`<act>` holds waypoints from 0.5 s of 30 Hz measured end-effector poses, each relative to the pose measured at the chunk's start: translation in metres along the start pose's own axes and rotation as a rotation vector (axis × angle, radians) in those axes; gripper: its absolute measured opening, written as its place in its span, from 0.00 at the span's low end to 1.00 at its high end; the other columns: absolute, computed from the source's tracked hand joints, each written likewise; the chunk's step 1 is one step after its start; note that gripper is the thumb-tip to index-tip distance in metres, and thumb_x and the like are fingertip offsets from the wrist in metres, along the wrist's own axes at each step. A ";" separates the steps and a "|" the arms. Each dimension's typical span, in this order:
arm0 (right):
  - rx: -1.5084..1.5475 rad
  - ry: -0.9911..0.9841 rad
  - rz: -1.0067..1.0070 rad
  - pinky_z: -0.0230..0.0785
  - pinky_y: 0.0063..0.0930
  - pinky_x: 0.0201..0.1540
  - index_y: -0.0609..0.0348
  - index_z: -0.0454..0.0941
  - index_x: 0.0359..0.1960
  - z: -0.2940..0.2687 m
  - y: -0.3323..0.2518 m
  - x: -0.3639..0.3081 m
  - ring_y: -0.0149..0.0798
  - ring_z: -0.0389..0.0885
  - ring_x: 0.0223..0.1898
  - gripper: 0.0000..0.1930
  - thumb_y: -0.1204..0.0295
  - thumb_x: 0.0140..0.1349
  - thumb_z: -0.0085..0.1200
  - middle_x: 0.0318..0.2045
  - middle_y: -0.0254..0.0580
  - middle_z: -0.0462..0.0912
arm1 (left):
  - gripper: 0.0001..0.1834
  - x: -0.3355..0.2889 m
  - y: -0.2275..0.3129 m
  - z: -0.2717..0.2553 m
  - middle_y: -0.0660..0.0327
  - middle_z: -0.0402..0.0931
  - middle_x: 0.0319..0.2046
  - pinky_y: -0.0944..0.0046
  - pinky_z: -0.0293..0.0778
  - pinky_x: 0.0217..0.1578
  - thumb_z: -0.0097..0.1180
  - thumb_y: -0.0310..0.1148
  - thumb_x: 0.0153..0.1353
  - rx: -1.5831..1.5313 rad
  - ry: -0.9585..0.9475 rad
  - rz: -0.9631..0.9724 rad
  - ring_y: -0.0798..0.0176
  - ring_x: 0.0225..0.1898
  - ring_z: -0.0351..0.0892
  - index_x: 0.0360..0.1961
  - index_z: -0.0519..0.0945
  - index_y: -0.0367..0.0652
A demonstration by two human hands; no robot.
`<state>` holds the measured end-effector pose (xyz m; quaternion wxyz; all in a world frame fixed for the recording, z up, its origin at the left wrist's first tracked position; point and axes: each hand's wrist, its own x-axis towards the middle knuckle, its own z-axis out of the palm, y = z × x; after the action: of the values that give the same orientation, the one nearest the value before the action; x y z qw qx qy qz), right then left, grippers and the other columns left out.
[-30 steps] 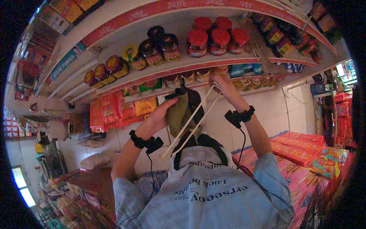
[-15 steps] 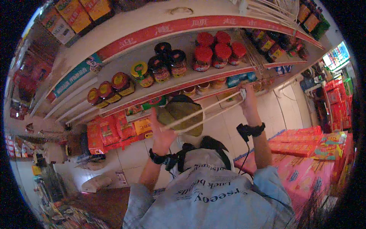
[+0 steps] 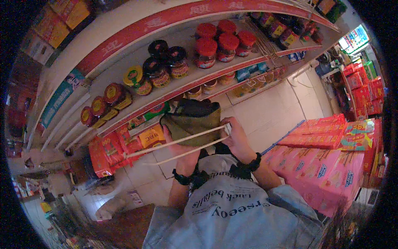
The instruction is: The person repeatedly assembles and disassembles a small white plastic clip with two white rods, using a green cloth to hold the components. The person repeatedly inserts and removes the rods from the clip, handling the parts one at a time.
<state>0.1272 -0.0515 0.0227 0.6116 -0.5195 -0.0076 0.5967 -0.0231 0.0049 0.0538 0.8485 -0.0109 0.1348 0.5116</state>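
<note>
Our left hand [image 3: 180, 148] sits mid-frame, thumb raised along the left edge of an olive cloth cap [image 3: 190, 123]; its fingers are mostly hidden, so we can't tell how firmly it's gripping. Our right hand [image 3: 237, 139], just right of the cap, is curled closed around the white end of two pale sticks [image 3: 166, 144] pointing left. Up top on the shelf [image 3: 161, 92], we count five red-lidded jars [image 3: 206, 47], three black-lidded ones [image 3: 177, 60] and one yellow-lidded.
</note>
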 end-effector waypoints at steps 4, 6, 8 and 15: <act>-0.208 0.026 -0.100 0.41 0.15 0.08 0.55 0.69 0.28 0.009 0.000 -0.003 0.23 0.53 0.06 0.11 0.63 0.59 0.36 0.09 0.30 0.62 | 0.28 -0.001 -0.005 0.006 0.61 0.63 0.53 0.54 0.51 0.56 0.36 0.55 0.57 0.145 -0.013 0.023 0.59 0.54 0.59 0.53 0.64 0.50; -0.308 0.038 -0.136 0.42 0.15 0.08 0.55 0.69 0.28 0.010 -0.002 -0.005 0.23 0.54 0.07 0.12 0.63 0.59 0.35 0.10 0.29 0.62 | 0.27 -0.002 -0.002 -0.005 0.63 0.63 0.52 0.55 0.51 0.57 0.35 0.54 0.58 0.237 0.063 0.080 0.60 0.54 0.59 0.53 0.64 0.51; -0.277 0.018 -0.218 0.44 0.15 0.10 0.56 0.69 0.29 0.012 -0.006 -0.009 0.23 0.56 0.10 0.08 0.68 0.58 0.37 0.16 0.31 0.66 | 0.27 -0.007 0.000 -0.020 0.63 0.63 0.52 0.55 0.51 0.57 0.34 0.54 0.58 0.315 -0.026 0.124 0.60 0.55 0.59 0.53 0.64 0.52; -0.568 0.147 -0.594 0.46 0.16 0.11 0.58 0.67 0.27 -0.002 -0.001 0.019 0.23 0.57 0.13 0.04 0.77 0.54 0.38 0.21 0.35 0.67 | 0.27 -0.006 0.004 -0.006 0.64 0.61 0.54 0.54 0.50 0.57 0.34 0.54 0.58 0.159 0.097 0.000 0.59 0.55 0.58 0.53 0.63 0.52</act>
<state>0.1351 -0.0383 0.0107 0.5886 -0.6839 -0.2775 0.3299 -0.0306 0.0007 0.0504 0.8391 0.0321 0.2159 0.4983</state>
